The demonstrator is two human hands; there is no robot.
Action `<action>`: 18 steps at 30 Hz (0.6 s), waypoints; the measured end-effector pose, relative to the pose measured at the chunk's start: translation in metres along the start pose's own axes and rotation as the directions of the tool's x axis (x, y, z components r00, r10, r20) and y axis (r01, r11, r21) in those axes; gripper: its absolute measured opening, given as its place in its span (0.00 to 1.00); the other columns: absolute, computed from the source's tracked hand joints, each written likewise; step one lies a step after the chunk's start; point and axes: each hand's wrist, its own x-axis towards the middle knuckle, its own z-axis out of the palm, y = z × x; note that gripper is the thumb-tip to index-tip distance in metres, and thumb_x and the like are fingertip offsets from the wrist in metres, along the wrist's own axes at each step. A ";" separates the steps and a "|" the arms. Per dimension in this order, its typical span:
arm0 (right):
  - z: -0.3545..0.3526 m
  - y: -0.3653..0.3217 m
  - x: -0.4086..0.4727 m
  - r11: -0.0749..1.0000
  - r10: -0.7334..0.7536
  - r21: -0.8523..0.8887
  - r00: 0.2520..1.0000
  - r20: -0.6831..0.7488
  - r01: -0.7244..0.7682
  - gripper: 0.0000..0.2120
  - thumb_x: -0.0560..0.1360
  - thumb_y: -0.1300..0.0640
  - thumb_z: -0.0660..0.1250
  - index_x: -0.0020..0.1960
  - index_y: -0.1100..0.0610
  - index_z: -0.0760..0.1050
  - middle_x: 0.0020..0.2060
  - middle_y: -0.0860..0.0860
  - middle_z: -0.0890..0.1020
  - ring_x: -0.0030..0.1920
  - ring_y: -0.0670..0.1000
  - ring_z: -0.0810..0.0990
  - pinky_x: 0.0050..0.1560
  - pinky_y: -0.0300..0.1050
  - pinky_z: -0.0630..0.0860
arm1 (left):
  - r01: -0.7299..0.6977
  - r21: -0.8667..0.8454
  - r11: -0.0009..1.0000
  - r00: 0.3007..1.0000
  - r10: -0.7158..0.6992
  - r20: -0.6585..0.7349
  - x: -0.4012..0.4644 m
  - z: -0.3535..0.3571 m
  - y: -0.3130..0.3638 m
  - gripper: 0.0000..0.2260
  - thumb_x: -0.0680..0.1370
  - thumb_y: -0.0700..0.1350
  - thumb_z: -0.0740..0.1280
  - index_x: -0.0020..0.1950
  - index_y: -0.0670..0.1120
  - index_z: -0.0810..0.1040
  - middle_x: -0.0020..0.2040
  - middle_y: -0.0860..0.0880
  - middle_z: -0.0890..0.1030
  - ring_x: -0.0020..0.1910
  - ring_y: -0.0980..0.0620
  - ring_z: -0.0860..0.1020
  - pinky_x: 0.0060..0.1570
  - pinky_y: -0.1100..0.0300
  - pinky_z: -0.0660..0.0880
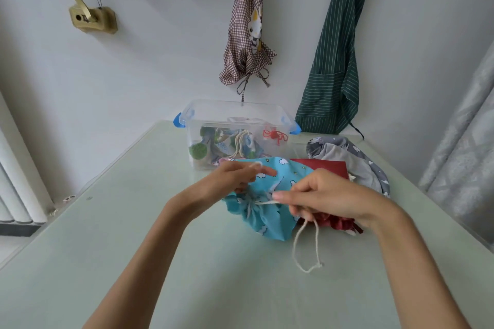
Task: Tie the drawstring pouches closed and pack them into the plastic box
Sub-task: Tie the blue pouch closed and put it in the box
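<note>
Just in front of the plastic box (235, 125), we cinch the blue pouch (263, 211): our right hand (326, 195) pinches its cord (307, 248); our left hand (235, 176) pinches the gathered mouth, steadying it.

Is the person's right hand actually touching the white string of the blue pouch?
Touching. The head view shows the right hand pinching the white drawstring, which runs taut to the blue pouch and loops below the fingers.
</note>
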 end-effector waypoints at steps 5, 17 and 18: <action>-0.014 0.000 -0.010 0.996 0.015 0.084 0.989 -0.147 -0.002 0.24 0.71 0.39 0.64 0.26 0.55 0.72 0.25 0.43 0.76 0.33 0.34 0.76 0.54 0.41 0.67 | 0.090 0.332 0.939 0.926 -0.202 0.320 0.016 0.033 0.009 0.17 0.67 0.47 0.62 0.53 0.49 0.79 0.32 0.55 0.70 0.37 0.53 0.68 0.38 0.63 0.67; 0.013 -0.017 0.008 0.942 -0.322 -0.011 0.898 -0.301 0.335 0.17 0.77 0.40 0.54 0.50 0.43 0.79 0.51 0.37 0.81 0.55 0.32 0.75 0.57 0.26 0.67 | 0.080 0.268 0.960 0.925 -0.172 0.340 -0.001 0.047 0.006 0.18 0.83 0.51 0.52 0.64 0.47 0.77 0.63 0.50 0.78 0.63 0.54 0.75 0.65 0.65 0.69; 0.009 -0.012 0.008 0.951 -0.287 -0.017 0.866 -0.408 0.307 0.14 0.78 0.43 0.56 0.46 0.44 0.80 0.47 0.39 0.83 0.50 0.34 0.78 0.54 0.31 0.71 | 0.091 0.240 0.966 0.927 -0.171 0.334 -0.002 0.043 0.007 0.18 0.83 0.51 0.52 0.64 0.47 0.77 0.62 0.50 0.78 0.61 0.55 0.76 0.63 0.66 0.70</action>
